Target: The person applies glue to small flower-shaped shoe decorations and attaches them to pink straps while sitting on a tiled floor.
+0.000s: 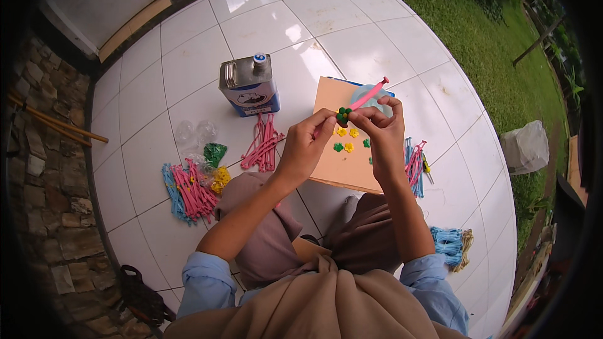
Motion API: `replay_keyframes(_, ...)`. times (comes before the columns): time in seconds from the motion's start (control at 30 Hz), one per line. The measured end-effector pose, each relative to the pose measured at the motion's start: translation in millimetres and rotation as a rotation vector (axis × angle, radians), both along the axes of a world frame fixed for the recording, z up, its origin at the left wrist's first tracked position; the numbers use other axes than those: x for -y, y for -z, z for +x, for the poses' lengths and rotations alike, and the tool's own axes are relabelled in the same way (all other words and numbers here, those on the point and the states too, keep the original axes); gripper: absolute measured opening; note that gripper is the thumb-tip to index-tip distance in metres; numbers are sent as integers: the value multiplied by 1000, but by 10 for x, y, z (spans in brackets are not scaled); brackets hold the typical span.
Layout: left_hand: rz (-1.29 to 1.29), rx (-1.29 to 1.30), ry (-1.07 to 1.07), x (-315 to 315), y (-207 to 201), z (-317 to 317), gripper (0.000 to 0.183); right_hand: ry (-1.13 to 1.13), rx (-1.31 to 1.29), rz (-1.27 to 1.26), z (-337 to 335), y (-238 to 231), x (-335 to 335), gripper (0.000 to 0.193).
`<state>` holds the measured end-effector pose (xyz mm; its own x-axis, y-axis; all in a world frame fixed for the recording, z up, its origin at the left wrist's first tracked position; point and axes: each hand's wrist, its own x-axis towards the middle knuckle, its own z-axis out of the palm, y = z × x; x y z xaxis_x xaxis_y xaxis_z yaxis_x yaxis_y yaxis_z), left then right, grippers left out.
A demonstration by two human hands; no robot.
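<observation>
Item: small green flower piece (342, 115) being fitted to the end of a pink stick (369, 95), held above a tan cardboard sheet (330, 97) on the floor. Left hand (306, 144): fingers pinched narrow on the green piece. Right hand (381, 127): fingers closed round the stick just behind the flower, its far end angled up and away. Handling note: the step looks best done with both pinches close to the joint, the stick kept steady and the flower pressed squarely on, over the cardboard so a dropped piece lands there. On the cardboard: loose yellow and green flower pieces (347, 139). Left of it: a loose bundle of pink sticks (264, 144); beyond that, a rectangular metal can (248, 85) with a screw cap. Further left: a heap of pink and blue sticks (187, 189), a green scrap (215, 152), yellow pieces (220, 177), clear plastic bags (195, 130). Right of the cardboard: more pink and blue sticks (413, 166); near the knee, a blue bundle (448, 243). Surface: white tiled floor (352, 25), glossy. Surroundings: stone wall (44, 169) at left, lawn (496, 44) at right, a white sack (526, 145) on the grass edge.
</observation>
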<state>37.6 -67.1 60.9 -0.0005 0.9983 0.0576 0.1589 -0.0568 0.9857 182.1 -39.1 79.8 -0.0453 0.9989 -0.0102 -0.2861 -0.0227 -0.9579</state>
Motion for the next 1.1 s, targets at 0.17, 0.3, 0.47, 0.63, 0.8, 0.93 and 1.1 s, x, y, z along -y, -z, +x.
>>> replay_keyframes(0.17,15,-14,-10,20,-37,13,19,3,1,-6,-8,6,6,48)
replay_keyframes(0.3,54,-54,-43,37,-88,37,18,8,2,13,-27,6,21,49)
replay_keyframes(0.47,44,-100,-27,39,-88,30,18,10,7,29,-31,16,31,48)
replay_keyframes(0.63,10,-56,-20,41,-87,33,18,18,99,110,-24,113,17,47)
replay_keyframes(0.8,45,14,-42,36,-84,46,18,71,18,-10,-121,92,70,54)
replay_keyframes(0.93,11,-22,-36,44,-79,52,19,24,-92,21,-234,21,113,64)
replay_keyframes(1.1,53,-70,-40,47,-17,36,18,29,17,87,-239,82,74,61)
